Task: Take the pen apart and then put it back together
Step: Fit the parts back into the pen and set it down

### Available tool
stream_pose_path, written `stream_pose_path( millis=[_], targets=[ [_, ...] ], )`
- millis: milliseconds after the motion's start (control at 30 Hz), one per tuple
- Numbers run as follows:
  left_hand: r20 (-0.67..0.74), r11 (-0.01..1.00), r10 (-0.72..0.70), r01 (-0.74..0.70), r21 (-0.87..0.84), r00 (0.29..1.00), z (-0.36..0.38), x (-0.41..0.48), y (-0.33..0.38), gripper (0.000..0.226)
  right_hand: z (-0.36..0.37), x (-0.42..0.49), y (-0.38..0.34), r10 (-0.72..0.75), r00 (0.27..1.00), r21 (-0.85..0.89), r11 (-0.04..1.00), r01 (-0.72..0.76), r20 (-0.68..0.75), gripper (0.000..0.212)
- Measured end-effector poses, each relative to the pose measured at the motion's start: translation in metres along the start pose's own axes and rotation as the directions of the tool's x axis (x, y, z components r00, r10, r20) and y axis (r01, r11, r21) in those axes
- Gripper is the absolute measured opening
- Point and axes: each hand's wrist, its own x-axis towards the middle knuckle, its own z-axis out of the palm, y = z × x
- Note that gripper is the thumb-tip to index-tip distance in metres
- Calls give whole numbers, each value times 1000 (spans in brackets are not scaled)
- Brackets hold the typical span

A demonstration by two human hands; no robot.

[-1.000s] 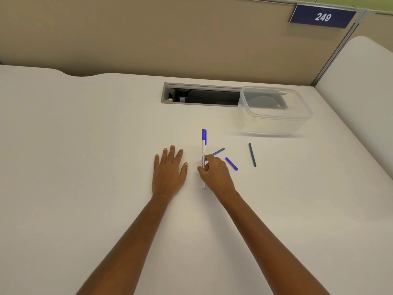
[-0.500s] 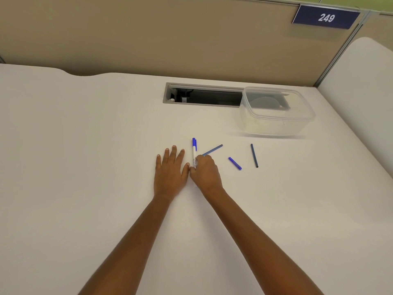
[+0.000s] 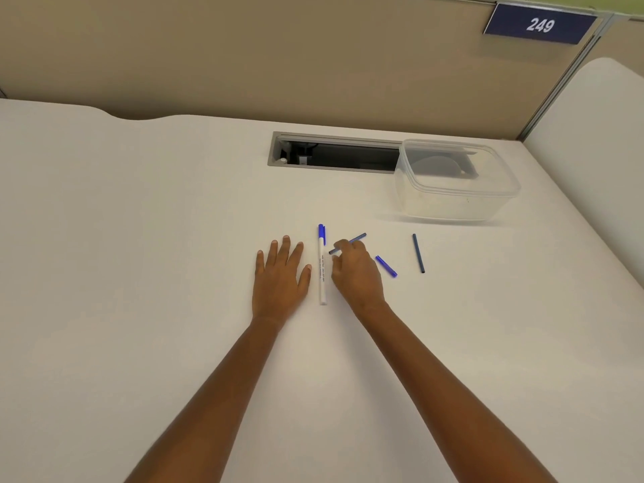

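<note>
So the left hand (image 3: 280,273) is just lying flat on the white worktop (image 3: 139,238), fingers spread, not holding anything. Right beside its thumb is the pen (image 3: 322,270), white barrel with the blue cap at the far end, lying loose between the two hands; there's print on the barrel but it's too small to read. A second ago the right hand (image 3: 357,270) had that pen pinched upright-ish near the middle, now it's let go and set it down closer to the left hand. The right hand is curled over a thin dark blue stick (image 3: 348,242), fingertips closed on it, and its near end is hidden under the fingers. Further right: a short bright blue piece (image 3: 386,266), partly tucked behind the hand, then another dark stick (image 3: 418,253), both where they were. At the back right sits a clear plastic tub (image 3: 456,181), overlapping the cable slot (image 3: 334,155).
</note>
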Motion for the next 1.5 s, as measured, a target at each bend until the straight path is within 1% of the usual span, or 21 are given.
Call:
stream_pose_path(
  millis=[133,200,267,333,367,433,533,600,667,767,867,1000,1100,1133,1233,1300,1333,1400,1467,1500],
  targets=[
    [-11,1000,3,-3,23,1000,1,1,0,62,-6,11,18,-142,987,-154,980,129,-74,42],
    [-21,1000,6,-5,21,1000,0,2,1,64,-7,18,28,-199,977,-221,959,179,-73,46],
    [-11,1000,-4,4,15,1000,-1,6,2,73,-6,26,36,-250,966,-268,937,225,-61,41],
    [10,999,-21,21,27,1000,-2,9,2,80,-7,30,39,-292,955,-285,922,264,-60,32],
    [15,999,-23,23,36,1000,-2,10,2,81,-7,32,40,-315,947,-305,909,283,-60,26],
    [20,999,-23,22,43,1000,-2,13,2,81,-6,36,43,-353,934,-367,877,310,-56,25],
    [59,997,-34,29,78,998,-3,18,3,69,-6,40,44,-391,920,-376,855,357,-15,23],
    [69,995,-35,29,95,997,-3,21,2,68,-7,43,42,-400,916,-356,854,380,17,20],
    [51,993,-21,15,115,998,-4,21,2,69,-6,45,42,-425,905,-359,842,402,15,22],
    [59,990,-20,11,142,998,-4,20,2,62,0,48,44,-453,891,-349,836,424,-2,21],
    [56,986,-22,13,165,998,-6,20,3,57,5,52,48,-460,888,-348,837,422,-30,14],
    [72,981,-31,16,191,997,-5,21,3,54,3,53,54,-508,844,-343,834,432,-172,11],
    [74,992,-20,10,127,997,-2,23,2,64,-8,57,64,-488,831,-287,864,414,-269,14],
    [54,993,-23,16,114,998,-1,23,2,66,-16,60,67,-479,828,-273,871,407,-293,13],
    [35,994,-52,49,98,998,-2,25,7,73,-45,67,75,-441,824,-246,895,373,-356,9],
    [35,996,-45,42,74,998,-2,30,15,78,-66,74,82,-411,812,-235,910,341,-414,10],
    [31,997,-37,35,67,999,-3,33,21,78,-75,78,87,-400,806,-245,915,322,-436,10],
    [27,998,-7,5,63,1000,-3,39,35,67,-94,89,96,-399,792,-296,911,286,-462,8],
    [36,999,28,-30,41,999,-1,46,50,58,-111,102,106,-379,802,-330,912,241,-461,7],
    [43,999,44,-44,22,998,0,49,57,59,-119,109,111,-358,816,-339,916,214,-454,8]
  ],
)
